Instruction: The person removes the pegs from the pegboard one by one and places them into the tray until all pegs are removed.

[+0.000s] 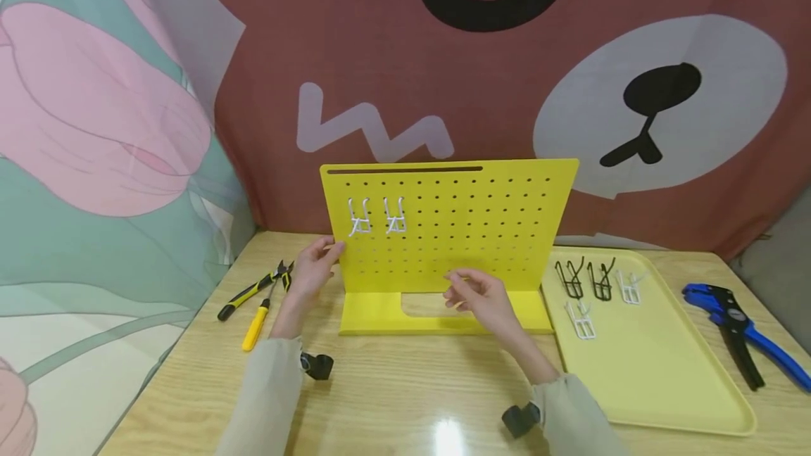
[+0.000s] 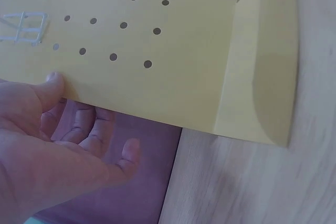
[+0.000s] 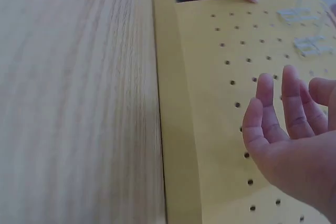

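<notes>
A yellow pegboard (image 1: 443, 231) stands upright on its base, with two white wire hooks (image 1: 360, 218) hung side by side at its upper left. My left hand (image 1: 315, 266) holds the board's left edge; in the left wrist view its thumb (image 2: 51, 85) lies on the front face and the other fingers go behind the edge. In front of the board's lower middle, my right hand (image 1: 483, 298) hovers with nothing in it. The right wrist view shows its fingers (image 3: 266, 106) loosely bent, apart from the hooks.
Right of the board, a pale yellow tray (image 1: 659, 371) carries two black wire hooks (image 1: 600, 280) and two white ones (image 1: 581, 322). A blue wire stripper (image 1: 735, 319) lies beyond it. At left are cutting pliers (image 1: 253, 292) and a yellow-handled screwdriver (image 1: 256, 327). A printed curtain hangs behind.
</notes>
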`<state>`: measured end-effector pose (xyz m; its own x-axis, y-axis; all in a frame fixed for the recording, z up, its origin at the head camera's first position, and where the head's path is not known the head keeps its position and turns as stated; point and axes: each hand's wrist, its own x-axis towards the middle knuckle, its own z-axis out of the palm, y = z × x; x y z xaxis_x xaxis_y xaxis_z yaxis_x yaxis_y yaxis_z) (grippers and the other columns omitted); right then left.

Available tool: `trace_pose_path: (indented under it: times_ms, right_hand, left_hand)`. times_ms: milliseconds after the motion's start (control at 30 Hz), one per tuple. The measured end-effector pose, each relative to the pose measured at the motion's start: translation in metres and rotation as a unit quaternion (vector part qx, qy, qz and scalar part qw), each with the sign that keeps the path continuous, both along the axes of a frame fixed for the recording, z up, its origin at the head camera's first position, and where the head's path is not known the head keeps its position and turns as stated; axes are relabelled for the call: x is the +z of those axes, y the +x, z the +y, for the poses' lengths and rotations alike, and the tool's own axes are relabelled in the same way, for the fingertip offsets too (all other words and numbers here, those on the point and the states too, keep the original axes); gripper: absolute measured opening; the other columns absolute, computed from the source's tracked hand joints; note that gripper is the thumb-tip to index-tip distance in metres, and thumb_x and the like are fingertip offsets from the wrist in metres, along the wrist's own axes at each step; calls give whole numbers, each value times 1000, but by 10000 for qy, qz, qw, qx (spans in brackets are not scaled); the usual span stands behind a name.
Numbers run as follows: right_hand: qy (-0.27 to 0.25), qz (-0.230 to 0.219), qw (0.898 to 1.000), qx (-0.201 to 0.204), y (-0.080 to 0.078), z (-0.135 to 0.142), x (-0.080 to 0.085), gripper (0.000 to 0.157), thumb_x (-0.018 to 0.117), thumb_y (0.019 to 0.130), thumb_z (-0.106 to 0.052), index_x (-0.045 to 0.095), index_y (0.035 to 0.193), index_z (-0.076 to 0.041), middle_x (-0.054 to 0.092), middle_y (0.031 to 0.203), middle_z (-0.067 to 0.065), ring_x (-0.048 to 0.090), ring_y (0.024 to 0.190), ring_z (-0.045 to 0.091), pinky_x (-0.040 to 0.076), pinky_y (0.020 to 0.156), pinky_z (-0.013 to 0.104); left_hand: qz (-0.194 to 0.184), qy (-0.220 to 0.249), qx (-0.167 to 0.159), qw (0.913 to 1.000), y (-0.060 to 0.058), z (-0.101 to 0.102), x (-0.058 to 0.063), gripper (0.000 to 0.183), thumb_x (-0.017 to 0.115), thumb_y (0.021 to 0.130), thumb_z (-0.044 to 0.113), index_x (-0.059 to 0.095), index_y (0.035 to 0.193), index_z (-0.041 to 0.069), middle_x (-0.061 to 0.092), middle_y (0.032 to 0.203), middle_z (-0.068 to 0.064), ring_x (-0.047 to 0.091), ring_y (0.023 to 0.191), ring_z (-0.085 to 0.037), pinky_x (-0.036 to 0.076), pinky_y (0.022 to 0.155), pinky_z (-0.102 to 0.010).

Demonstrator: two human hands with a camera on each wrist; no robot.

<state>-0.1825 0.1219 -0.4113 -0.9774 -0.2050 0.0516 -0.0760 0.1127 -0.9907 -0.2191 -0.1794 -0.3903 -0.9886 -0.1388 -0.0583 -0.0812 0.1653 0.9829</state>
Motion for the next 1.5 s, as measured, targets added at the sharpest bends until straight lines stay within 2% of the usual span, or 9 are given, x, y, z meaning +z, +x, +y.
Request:
trace_pose_path:
  times_ms: [200,333,500,733,833,967,1067,1267,1500]
  right_hand:
    - [297,228,9993,-28,-12,-24,7,27,59,97,-20,65,113,2,69,87,12,67,77,24,53,74,49]
    - [292,403,9987,130,-16,-36,20,29,58,98,-23,64,115,0,69,90,13,67,80,24,54,73,43]
    - [97,776,9963,353,-20,-51,42,29,58,98,-21,61,119,-2,69,92,18,67,80,28,53,69,31]
    - [-330,1063,9926,481,-20,-79,61,28,61,96,-16,60,123,-9,67,91,25,66,75,38,52,63,29]
    - [-382,1044,9927,478,-19,-90,64,32,61,96,-16,58,127,-11,67,92,24,65,73,38,51,61,28]
    - [-295,966,9941,397,-13,-95,76,32,60,96,-14,58,128,-7,67,96,21,65,67,27,51,62,27]
    - [-60,1013,9941,370,-14,-96,81,29,60,97,-18,61,123,-4,67,101,17,63,65,18,49,58,27]
    - [294,1147,9929,139,-19,-96,78,25,62,95,-23,67,113,-6,67,100,7,64,68,19,46,53,27]
    - [-153,891,9958,138,-20,-93,78,23,65,93,-16,67,110,-1,67,100,8,66,84,35,54,70,37]
  left_hand:
    - [2,-35,8,10000,0,0,-1,31,54,100,27,57,120,4,58,120,-15,53,108,-29,39,89,-50]
    - [-21,26,43,10000,-1,0,-2,31,54,100,27,57,121,4,58,121,-15,53,108,-28,38,90,-50]
    - [-28,16,39,10000,0,0,-2,33,54,100,28,58,121,4,58,123,-15,53,111,-29,38,92,-50]
    - [-98,70,118,9999,2,-6,-1,34,54,100,29,56,123,4,55,126,-16,52,114,-30,37,95,-51]
    - [-63,52,147,9999,3,-8,-1,33,54,100,28,55,123,3,55,126,-17,52,113,-30,38,94,-50]
    - [-26,-3,94,10000,4,-7,0,34,54,100,28,56,123,3,56,126,-17,53,113,-30,39,94,-50]
    - [-26,-16,118,9999,2,-5,0,34,54,100,28,56,122,3,57,125,-17,53,113,-30,39,93,-50]
    - [-64,-46,79,9999,1,-3,-1,34,54,99,30,56,121,3,56,126,-17,53,114,-31,39,93,-50]
    - [-132,-139,50,9998,-1,-1,-1,35,55,99,32,58,122,6,57,126,-14,53,112,-28,41,90,-46]
